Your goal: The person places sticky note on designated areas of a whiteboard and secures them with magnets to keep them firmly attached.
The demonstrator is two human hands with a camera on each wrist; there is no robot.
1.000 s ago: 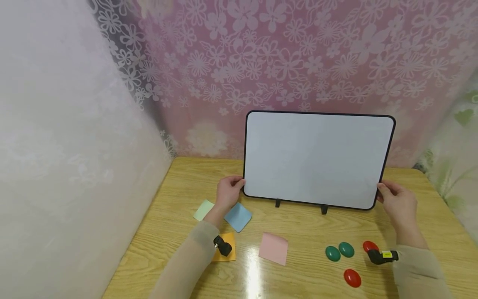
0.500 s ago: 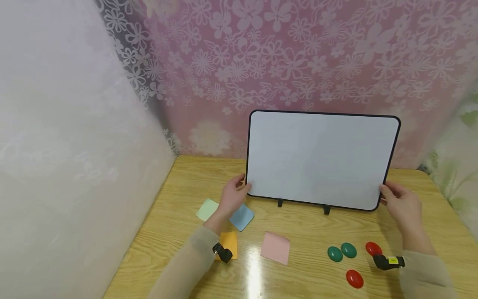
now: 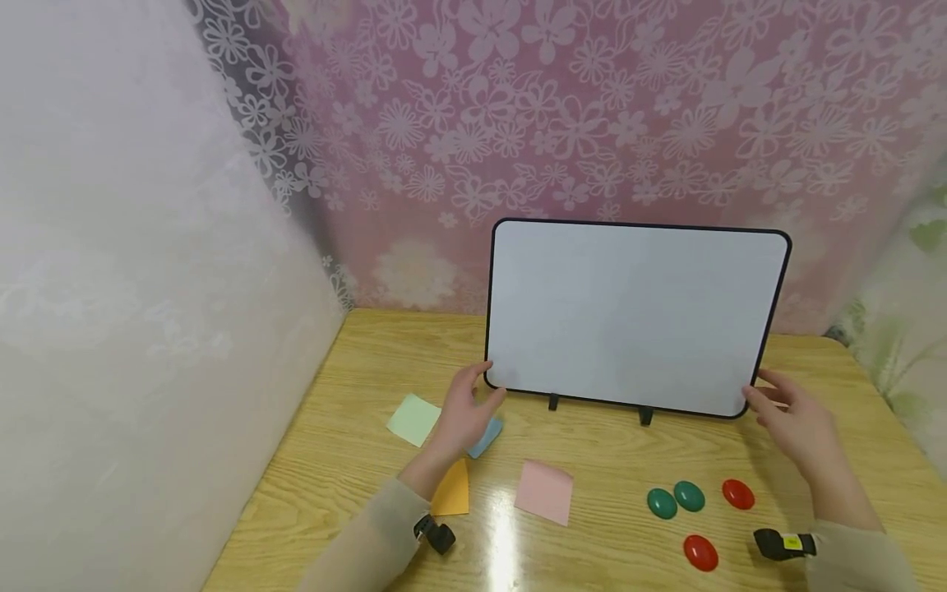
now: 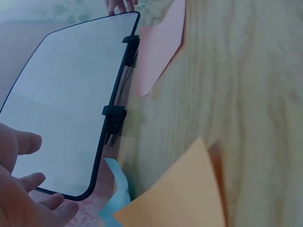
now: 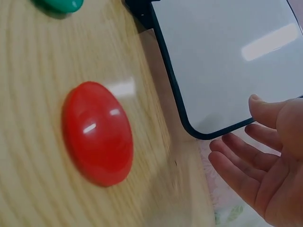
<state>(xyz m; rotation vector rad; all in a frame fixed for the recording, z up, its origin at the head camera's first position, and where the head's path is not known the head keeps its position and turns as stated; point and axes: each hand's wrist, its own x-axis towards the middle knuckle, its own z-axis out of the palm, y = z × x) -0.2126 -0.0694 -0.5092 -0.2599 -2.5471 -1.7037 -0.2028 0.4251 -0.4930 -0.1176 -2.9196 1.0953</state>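
Observation:
A whiteboard [image 3: 636, 316] with a thin black rim stands upright, leaning slightly back, on two small black feet [image 3: 646, 416]. At its lower left corner is my left hand [image 3: 462, 415], thumb and fingers spread apart, gripping nothing. My right hand [image 3: 799, 423] is at the lower right edge with its fingers loosely parted. In the right wrist view the thumb overlaps the board's front near the rim, while the other fingers hang beyond the edge; whether any touches is hard to tell. Below the left hand lies a blue sticky note [image 3: 484, 438], partly hidden.
Green [image 3: 414, 419], orange [image 3: 453, 489] and pink [image 3: 544, 492] sticky notes lie on the wooden table [image 3: 592, 551]. Two green magnets [image 3: 690, 496] and two red magnets [image 3: 700, 552] lie at the right front. A pink flowered curtain [image 3: 555, 123] hangs behind the board.
Both hands have let go of the whiteboard's side edges and drawn slightly down and back, fingers loosening. The board stays standing on its feet.

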